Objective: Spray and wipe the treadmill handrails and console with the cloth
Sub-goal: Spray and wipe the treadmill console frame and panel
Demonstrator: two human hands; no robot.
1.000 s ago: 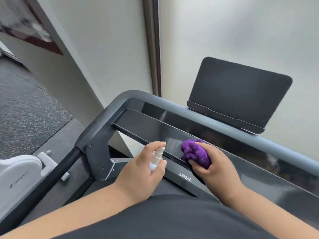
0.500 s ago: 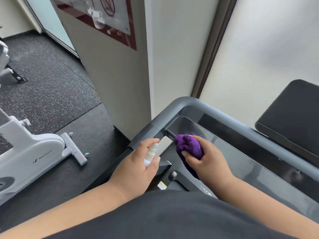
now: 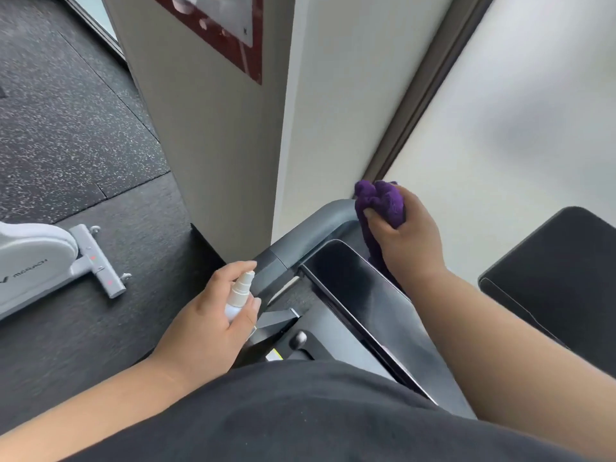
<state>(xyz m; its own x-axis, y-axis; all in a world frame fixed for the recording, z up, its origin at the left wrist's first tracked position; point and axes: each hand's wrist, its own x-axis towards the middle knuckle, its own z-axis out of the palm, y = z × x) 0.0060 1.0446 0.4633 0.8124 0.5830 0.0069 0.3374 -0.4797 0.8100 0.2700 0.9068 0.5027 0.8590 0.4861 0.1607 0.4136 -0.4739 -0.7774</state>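
step: wiping the handrail corner, judging by cloth position; spray idle for now
right hand: right hand [image 3: 405,233] fingers curled round the bunched purple cloth [image 3: 380,203], pressing it on the bend of the grey handrail [image 3: 301,235], just behind the far corner of the console
left hand: left hand [image 3: 213,323] wrapped round a small white spray bottle [image 3: 240,293], forefinger over the nozzle top, nozzle aimed roughly at the handrail joint; held just left of the console, apart from the rail as far as I can tell
console: glossy black console [image 3: 358,291] runs diagonally between the two arms; can't tell if wet or streaked
other: black tablet holder [image 3: 553,278] right of the right arm; white exercise machine [image 3: 36,261] on the speckled floor [image 3: 66,128], well apart
risk 1: accidental spritz. Finger already on the pump, so a squeeze could mist the wall or the console seams instead of the rail
risk 2: cloth is wadded, not flat. Small contact patch, likely to skip the underside of the bend
risk 3: loose tail of cloth hangs toward the gap behind the console; could snag or drag there
risk 4: coverage. Right rail and tablet holder side look untouched from here, easy to miss
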